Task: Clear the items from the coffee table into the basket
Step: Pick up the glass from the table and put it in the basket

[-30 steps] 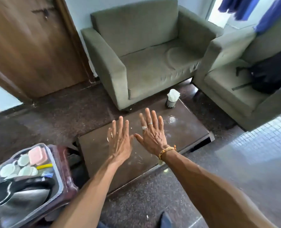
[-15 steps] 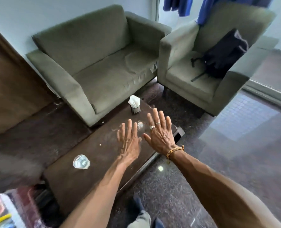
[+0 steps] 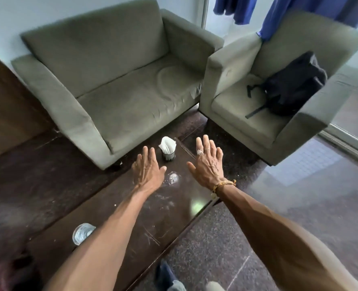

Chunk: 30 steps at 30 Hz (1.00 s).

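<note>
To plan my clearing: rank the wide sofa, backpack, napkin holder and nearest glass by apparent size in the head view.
1. wide sofa
2. backpack
3. napkin holder and glass: alike; the glass is nearer the camera, so unranked.

Our left forearm (image 3: pixel 102 238) hides one side of the near glass (image 3: pixel 80 234) and the near end of the worktop (image 3: pixel 169 208), which fades into a dark blur at the bottom left corner. The far glass (image 3: pixel 173 178) is too faint to show more than its rim, and we cannot tell whether our left hand (image 3: pixel 147 171) touches it or the worktop.
</note>
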Available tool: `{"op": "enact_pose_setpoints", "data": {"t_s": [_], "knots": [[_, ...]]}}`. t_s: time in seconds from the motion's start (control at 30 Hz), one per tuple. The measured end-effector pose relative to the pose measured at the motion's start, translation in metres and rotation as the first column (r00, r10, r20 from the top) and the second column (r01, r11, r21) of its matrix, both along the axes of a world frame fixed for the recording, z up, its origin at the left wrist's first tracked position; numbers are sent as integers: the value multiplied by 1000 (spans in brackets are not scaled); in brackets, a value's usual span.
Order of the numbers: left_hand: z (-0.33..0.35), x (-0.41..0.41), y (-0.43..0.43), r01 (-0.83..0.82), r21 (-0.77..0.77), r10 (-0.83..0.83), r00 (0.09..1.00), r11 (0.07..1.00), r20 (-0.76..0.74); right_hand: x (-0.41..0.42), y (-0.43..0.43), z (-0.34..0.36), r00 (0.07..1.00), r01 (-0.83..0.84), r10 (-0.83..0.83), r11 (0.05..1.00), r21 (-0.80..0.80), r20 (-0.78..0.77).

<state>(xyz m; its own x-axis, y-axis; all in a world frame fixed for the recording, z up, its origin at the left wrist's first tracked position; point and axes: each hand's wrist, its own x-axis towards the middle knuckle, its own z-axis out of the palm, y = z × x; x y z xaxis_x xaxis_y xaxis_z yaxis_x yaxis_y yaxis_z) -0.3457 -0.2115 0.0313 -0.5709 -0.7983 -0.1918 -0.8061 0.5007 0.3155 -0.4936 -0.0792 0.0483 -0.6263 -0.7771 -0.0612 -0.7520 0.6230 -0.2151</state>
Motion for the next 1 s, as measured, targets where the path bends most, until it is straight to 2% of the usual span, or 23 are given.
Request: {"op": "enact_pose_setpoints", "data": {"t_s": [0.17, 0.37, 0.47, 0.57, 0.67, 0.8, 0.9, 1.0], "knots": [[-34, -25, -24, -55, 110, 53, 998, 992, 20, -32, -39, -31, 995, -18, 15, 999, 29, 96], [-105, -58, -54, -193, 284, 193, 981, 939, 30, -87, -87, -116, 967, -82, 53, 991, 107, 249], [-153, -83, -67, -362, 469, 394, 919, 805, 33, -115, -112, -173, 929, -126, 53, 976, 177, 367], [-196, -110, -81, -439, 593, 538, 843, 675, 12, -137, -139, -225, 872, -186, 77, 966, 181, 483], [-234, -133, -97, -494, 600, 611, 792, 629, 11, -154, -167, -272, 799, -201, 64, 965, 165, 599], [-270, -157, -118, -496, 650, 682, 729, 576, -48, -170, -197, -312, 743, -163, 47, 980, 112, 668], [-290, -171, -128, -482, 665, 705, 703, 571, -96, -175, -212, -323, 727, -184, 79, 979, 82, 682], [-294, -179, -132, -503, 634, 725, 675, 587, -135, -173, -221, -321, 693, -177, 136, 984, -16, 708]]}}
